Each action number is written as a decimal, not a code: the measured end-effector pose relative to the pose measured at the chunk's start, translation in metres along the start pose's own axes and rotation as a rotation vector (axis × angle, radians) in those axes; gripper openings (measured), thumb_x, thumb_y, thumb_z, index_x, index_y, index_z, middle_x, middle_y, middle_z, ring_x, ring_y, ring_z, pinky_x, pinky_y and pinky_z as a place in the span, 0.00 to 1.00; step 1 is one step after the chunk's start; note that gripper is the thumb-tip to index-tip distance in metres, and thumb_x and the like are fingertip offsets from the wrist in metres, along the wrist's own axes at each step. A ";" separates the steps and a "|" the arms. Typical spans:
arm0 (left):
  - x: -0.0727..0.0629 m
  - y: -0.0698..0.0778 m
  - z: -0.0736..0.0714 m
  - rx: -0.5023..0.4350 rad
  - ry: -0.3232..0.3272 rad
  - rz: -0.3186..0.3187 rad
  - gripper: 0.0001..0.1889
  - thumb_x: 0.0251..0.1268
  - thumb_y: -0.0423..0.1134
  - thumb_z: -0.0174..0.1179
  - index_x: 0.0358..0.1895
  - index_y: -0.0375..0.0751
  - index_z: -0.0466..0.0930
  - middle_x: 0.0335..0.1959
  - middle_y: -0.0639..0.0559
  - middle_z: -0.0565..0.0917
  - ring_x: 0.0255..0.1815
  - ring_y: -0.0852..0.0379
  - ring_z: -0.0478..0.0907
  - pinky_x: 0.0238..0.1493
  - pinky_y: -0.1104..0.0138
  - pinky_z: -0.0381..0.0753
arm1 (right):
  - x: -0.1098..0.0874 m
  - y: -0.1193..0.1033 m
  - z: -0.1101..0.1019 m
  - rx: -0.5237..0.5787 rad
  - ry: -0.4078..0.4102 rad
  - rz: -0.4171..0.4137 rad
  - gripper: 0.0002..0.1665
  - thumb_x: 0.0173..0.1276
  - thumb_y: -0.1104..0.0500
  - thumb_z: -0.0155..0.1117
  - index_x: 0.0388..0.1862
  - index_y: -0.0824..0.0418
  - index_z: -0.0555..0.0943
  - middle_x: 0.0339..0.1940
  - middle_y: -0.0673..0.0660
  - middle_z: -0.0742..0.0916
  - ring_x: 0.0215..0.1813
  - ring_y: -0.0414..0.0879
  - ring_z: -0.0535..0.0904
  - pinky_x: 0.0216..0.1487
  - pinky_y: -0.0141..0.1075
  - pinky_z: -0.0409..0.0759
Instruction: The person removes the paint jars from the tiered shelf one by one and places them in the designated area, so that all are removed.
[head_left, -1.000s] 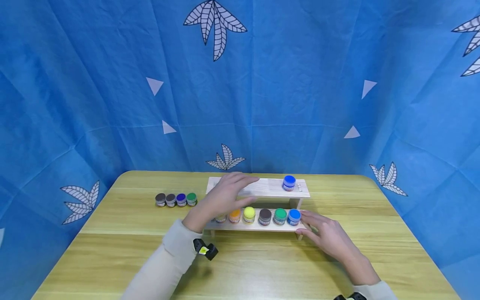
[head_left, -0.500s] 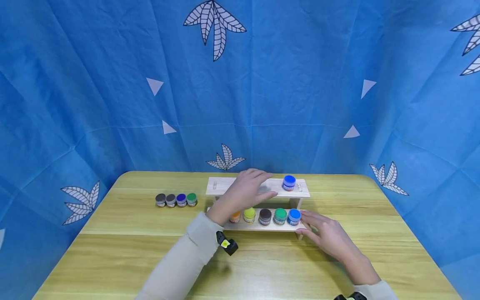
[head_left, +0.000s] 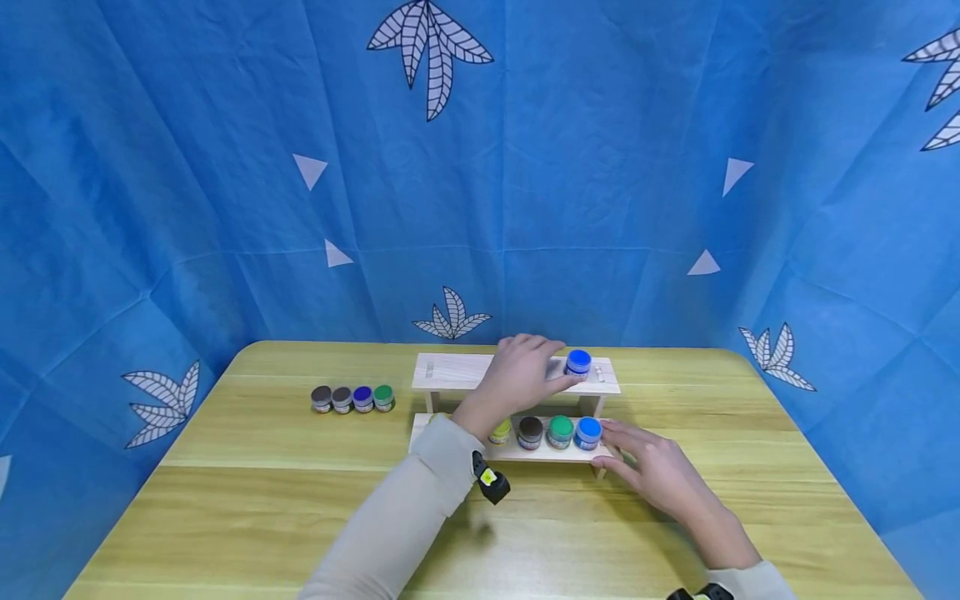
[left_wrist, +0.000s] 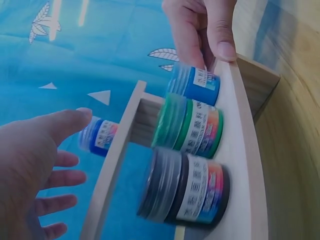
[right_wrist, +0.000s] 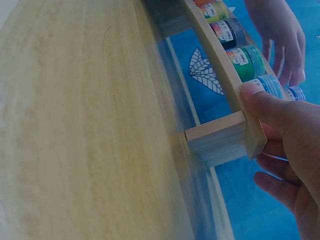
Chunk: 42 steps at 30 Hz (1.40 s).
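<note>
A two-tier wooden rack (head_left: 457,373) bears small paint jars. On its upper shelf, toward the right, stands a dark blue paint jar (head_left: 578,363). My left hand (head_left: 517,377) is over that shelf just left of this jar, fingers spread, thumb overlapping it in the head view; contact cannot be told. My right hand (head_left: 652,468) grips the right end of the lower shelf, thumb (right_wrist: 256,95) on the front edge. Beside it on the lower shelf are a light blue jar (head_left: 588,432), a green jar (head_left: 560,431), a dark brown jar (head_left: 530,432) and a partly covered yellow jar (head_left: 499,432).
Left of the rack, several jars stand in a row on the wooden table (head_left: 225,517), among them a green jar (head_left: 383,397) and a purple jar (head_left: 363,399). A blue curtain (head_left: 525,167) hangs behind the table. My left forearm hides the lower shelf's left part.
My left hand has moved right along the upper shelf to beside the dark blue jar, its forearm covering more lower-shelf jars. The right hand has stayed at the rack's end.
</note>
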<state>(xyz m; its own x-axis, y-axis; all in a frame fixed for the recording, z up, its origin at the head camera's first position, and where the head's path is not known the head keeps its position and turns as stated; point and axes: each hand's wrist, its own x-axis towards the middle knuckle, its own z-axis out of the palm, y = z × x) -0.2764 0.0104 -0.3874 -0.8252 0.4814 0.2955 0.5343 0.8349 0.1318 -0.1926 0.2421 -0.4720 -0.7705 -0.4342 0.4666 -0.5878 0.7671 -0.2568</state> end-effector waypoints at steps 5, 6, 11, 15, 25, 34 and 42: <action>0.010 0.010 0.004 0.057 -0.034 -0.049 0.37 0.63 0.72 0.50 0.68 0.53 0.73 0.63 0.55 0.77 0.66 0.51 0.69 0.65 0.53 0.68 | 0.000 0.000 0.000 -0.005 -0.002 0.007 0.28 0.61 0.45 0.72 0.56 0.58 0.84 0.57 0.55 0.85 0.54 0.55 0.82 0.50 0.52 0.82; 0.012 0.011 0.005 0.061 -0.041 -0.057 0.37 0.63 0.72 0.50 0.68 0.53 0.73 0.64 0.55 0.77 0.66 0.51 0.68 0.66 0.52 0.67 | 0.000 0.000 0.000 -0.007 -0.001 0.008 0.28 0.61 0.45 0.72 0.56 0.58 0.84 0.57 0.55 0.85 0.54 0.55 0.83 0.50 0.52 0.82; 0.017 0.018 0.007 0.083 -0.049 -0.069 0.35 0.64 0.71 0.50 0.67 0.55 0.73 0.63 0.55 0.77 0.66 0.51 0.68 0.65 0.53 0.67 | 0.000 0.000 0.000 -0.009 0.008 -0.002 0.28 0.61 0.45 0.72 0.56 0.58 0.84 0.56 0.56 0.85 0.54 0.55 0.82 0.50 0.52 0.82; 0.018 0.021 0.009 0.114 -0.035 -0.055 0.33 0.65 0.70 0.49 0.65 0.54 0.75 0.61 0.56 0.79 0.65 0.52 0.69 0.63 0.54 0.68 | 0.000 -0.001 0.000 -0.005 0.004 0.000 0.28 0.61 0.45 0.72 0.56 0.58 0.84 0.56 0.55 0.85 0.55 0.54 0.82 0.51 0.51 0.81; 0.017 0.022 0.011 0.141 0.012 -0.017 0.28 0.69 0.65 0.51 0.63 0.53 0.78 0.57 0.57 0.81 0.61 0.54 0.73 0.64 0.55 0.69 | 0.000 -0.001 0.000 -0.011 0.008 0.006 0.27 0.61 0.46 0.72 0.55 0.60 0.84 0.55 0.57 0.85 0.54 0.56 0.83 0.50 0.51 0.82; 0.006 0.012 0.004 0.115 0.065 -0.002 0.26 0.69 0.61 0.55 0.61 0.49 0.80 0.53 0.55 0.83 0.57 0.54 0.77 0.63 0.58 0.69 | 0.000 -0.001 0.000 -0.013 0.001 0.015 0.28 0.61 0.45 0.71 0.56 0.59 0.84 0.56 0.57 0.85 0.54 0.56 0.83 0.50 0.51 0.82; -0.009 -0.003 -0.004 0.078 0.133 -0.005 0.25 0.67 0.59 0.59 0.58 0.47 0.82 0.49 0.54 0.85 0.51 0.55 0.79 0.58 0.58 0.72 | 0.000 -0.001 0.000 -0.009 0.000 0.013 0.29 0.60 0.45 0.72 0.56 0.59 0.84 0.56 0.56 0.85 0.55 0.55 0.82 0.51 0.52 0.81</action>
<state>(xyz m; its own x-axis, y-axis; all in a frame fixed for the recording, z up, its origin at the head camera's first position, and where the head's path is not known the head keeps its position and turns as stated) -0.2697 0.0022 -0.3867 -0.7935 0.4416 0.4187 0.5100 0.8580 0.0615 -0.1922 0.2412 -0.4715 -0.7785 -0.4241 0.4628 -0.5752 0.7771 -0.2554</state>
